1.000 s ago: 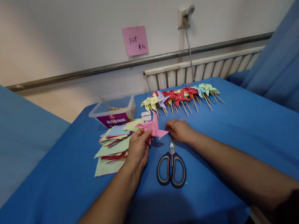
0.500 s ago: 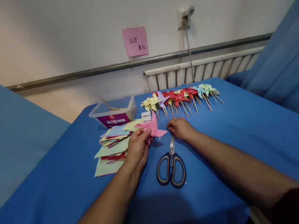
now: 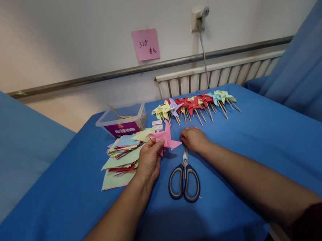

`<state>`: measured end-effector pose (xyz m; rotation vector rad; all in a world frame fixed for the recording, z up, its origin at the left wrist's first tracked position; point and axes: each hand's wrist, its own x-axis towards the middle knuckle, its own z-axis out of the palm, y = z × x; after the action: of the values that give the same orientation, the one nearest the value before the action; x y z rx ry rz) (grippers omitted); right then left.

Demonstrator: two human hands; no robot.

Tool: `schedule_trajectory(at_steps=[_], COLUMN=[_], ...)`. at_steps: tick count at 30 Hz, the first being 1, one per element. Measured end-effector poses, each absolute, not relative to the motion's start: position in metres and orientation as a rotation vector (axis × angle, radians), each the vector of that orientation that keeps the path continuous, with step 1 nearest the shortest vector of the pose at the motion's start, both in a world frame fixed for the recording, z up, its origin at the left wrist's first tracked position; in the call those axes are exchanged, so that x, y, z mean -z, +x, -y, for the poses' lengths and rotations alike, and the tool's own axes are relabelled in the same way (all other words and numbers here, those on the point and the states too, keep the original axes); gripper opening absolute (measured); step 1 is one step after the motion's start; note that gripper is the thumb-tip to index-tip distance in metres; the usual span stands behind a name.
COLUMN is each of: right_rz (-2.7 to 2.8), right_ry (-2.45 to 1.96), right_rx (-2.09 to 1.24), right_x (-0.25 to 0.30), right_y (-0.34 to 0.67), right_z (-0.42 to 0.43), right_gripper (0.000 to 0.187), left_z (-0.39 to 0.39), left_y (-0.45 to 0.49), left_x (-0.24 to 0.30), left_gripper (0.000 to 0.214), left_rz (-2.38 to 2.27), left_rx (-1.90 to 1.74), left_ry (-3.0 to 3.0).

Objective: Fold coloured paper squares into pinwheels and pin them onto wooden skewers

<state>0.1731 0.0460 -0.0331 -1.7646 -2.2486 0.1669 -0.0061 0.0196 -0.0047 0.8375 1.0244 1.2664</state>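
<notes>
My left hand point(image 3: 149, 159) pinches a folded pink paper pinwheel point(image 3: 165, 137) and holds it just above the blue cloth. My right hand point(image 3: 194, 139) rests knuckles-up on the cloth right of the pinwheel, fingers curled at the tips near the paper's right point; anything between them is hidden. Grey-handled scissors point(image 3: 184, 178) lie closed just below both hands, blades pointing at the right hand.
A stack of coloured paper squares point(image 3: 122, 155) lies left of my left hand. A clear plastic box point(image 3: 124, 121) with wooden sticks stands behind it, small white boxes point(image 3: 157, 125) beside it. A row of finished pinwheels on sticks point(image 3: 195, 104) lies further back. A radiator point(image 3: 218, 75) lines the wall.
The right hand drew a little away from the pinwheel, then came back to its right point. The left hand and the pinwheel barely shifted.
</notes>
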Motion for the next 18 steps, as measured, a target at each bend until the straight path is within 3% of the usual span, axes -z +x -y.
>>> schedule_trajectory(at_steps=[6, 10, 18], right_rz=[1.986, 1.631, 1.781], right_ry=[-1.687, -1.389, -1.213], right_rx=[-0.282, -0.345, -0.335], right_x=[0.035, 0.022, 0.011], right_y=[0.178, 0.17, 0.143], right_z=[-0.045, -0.022, 0.009], right_gripper=[0.015, 0.015, 0.012], left_z=[-0.018, -0.017, -0.011], left_y=[-0.004, -0.004, 0.001], left_x=[0.007, 0.007, 0.003], left_gripper=[0.02, 0.02, 0.016], left_rz=[-1.107, -1.207, -1.258], left_rx=[-1.289, -1.352, -1.389], left_ry=[0.966, 1.056, 1.255])
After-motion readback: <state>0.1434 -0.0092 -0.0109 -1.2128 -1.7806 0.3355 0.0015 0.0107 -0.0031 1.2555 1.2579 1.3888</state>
